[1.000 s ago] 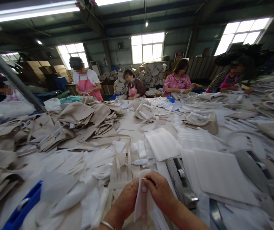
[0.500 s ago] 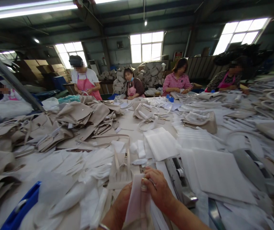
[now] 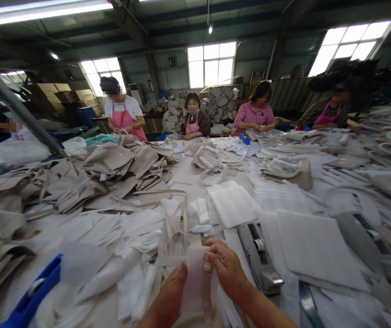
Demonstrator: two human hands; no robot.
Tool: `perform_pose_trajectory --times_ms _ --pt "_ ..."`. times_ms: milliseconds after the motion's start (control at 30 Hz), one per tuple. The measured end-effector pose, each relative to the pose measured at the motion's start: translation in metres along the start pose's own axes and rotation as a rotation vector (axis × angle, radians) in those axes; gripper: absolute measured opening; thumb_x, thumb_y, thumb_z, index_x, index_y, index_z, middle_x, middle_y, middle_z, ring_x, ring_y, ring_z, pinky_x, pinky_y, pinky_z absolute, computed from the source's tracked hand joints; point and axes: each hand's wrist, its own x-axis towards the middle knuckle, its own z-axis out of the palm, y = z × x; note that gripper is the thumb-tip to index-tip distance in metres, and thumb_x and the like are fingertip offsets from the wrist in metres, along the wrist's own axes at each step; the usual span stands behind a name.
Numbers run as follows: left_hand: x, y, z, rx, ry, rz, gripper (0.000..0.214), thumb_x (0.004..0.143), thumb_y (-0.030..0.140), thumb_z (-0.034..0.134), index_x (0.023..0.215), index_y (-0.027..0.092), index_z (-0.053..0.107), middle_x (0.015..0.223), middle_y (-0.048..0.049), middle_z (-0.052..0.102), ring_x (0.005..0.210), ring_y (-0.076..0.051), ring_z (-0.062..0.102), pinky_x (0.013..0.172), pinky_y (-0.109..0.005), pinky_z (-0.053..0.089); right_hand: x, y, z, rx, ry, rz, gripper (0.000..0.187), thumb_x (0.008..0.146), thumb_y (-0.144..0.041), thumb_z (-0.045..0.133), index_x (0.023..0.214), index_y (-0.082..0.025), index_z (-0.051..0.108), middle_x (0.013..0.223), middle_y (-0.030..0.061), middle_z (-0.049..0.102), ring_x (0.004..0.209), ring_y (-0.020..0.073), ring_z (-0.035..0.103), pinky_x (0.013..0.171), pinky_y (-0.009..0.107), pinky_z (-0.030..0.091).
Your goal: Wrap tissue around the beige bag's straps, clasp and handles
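Observation:
Near the bottom centre, a strip of white foam sheet point(image 3: 193, 280) stands between my two hands, lying along a narrow beige strap point(image 3: 207, 287). My left hand point(image 3: 170, 294) is closed on the foam's left edge, thumb pointing up and the other fingers hidden behind the sheet. My right hand point(image 3: 228, 269) pinches the upper end of the strap and the foam's top right corner between thumb and curled fingers. Just beyond my hands lies a beige handbag point(image 3: 173, 234) with its straps looped upward. The strap's lower end runs down to beige material that is partly out of frame.
A grey tape dispenser point(image 3: 260, 259) stands right of my hands, beside stacked white foam sheets point(image 3: 318, 246). A second dispenser point(image 3: 369, 241) sits farther right. At lower left is a blue tape dispenser point(image 3: 34, 291). Beige bags point(image 3: 110, 159) are piled left. Several co-workers point(image 3: 257, 111) are across the table.
My left hand has shifted slightly on the foam, and its thumb now shows upright at the edge. The foam strip stands straighter against the strap. My right hand keeps its pinch.

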Motion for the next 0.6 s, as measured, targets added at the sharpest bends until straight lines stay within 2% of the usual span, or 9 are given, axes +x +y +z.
perform_pose_trajectory --times_ms 133,267,367,500,600 --pt "-0.003 0.000 0.000 0.018 0.039 -0.015 0.053 0.092 0.056 0.055 0.128 0.018 0.065 0.115 -0.0108 0.074 0.102 -0.028 0.067 0.096 -0.041 0.051 -0.001 0.000 0.002 -0.051 0.011 -0.033 0.017 0.089 -0.022 0.054 0.076 -0.021 0.065 0.122 0.0089 0.065 0.120 0.0258 0.055 0.106 0.042 0.038" --pt "0.002 -0.001 0.012 0.051 0.104 0.056 0.047 0.094 0.052 0.053 0.126 0.021 0.067 0.121 -0.0077 0.072 0.112 -0.027 0.063 0.106 -0.038 0.044 -0.002 -0.004 0.002 -0.097 0.008 -0.066 0.016 0.089 -0.021 0.055 0.079 -0.021 0.068 0.132 0.0082 0.060 0.130 0.0256 0.047 0.113 0.043 0.031" --pt "0.003 -0.001 0.017 0.004 0.072 0.071 0.046 0.095 0.051 0.052 0.126 0.021 0.067 0.124 -0.0066 0.071 0.114 -0.026 0.062 0.111 -0.038 0.039 -0.002 -0.007 0.001 -0.116 0.021 -0.053 0.018 0.088 -0.020 0.054 0.078 -0.021 0.069 0.135 0.0084 0.058 0.132 0.0263 0.046 0.112 0.044 0.031" --pt "0.001 0.002 0.012 0.006 -0.025 0.070 0.046 0.095 0.052 0.050 0.126 0.021 0.067 0.118 -0.0070 0.073 0.105 -0.024 0.065 0.105 -0.039 0.045 -0.001 -0.005 0.001 -0.110 0.018 -0.011 0.019 0.087 -0.021 0.054 0.074 -0.021 0.068 0.135 0.0094 0.058 0.129 0.0273 0.048 0.110 0.045 0.032" --pt "0.001 0.003 0.004 0.108 0.020 0.084 0.051 0.096 0.056 0.045 0.111 0.017 0.075 0.095 -0.0095 0.076 0.083 -0.023 0.066 0.090 -0.038 0.052 0.001 -0.002 0.003 -0.089 0.007 -0.008 0.018 0.086 -0.022 0.054 0.075 -0.020 0.068 0.134 0.0098 0.058 0.128 0.0276 0.049 0.109 0.044 0.034"
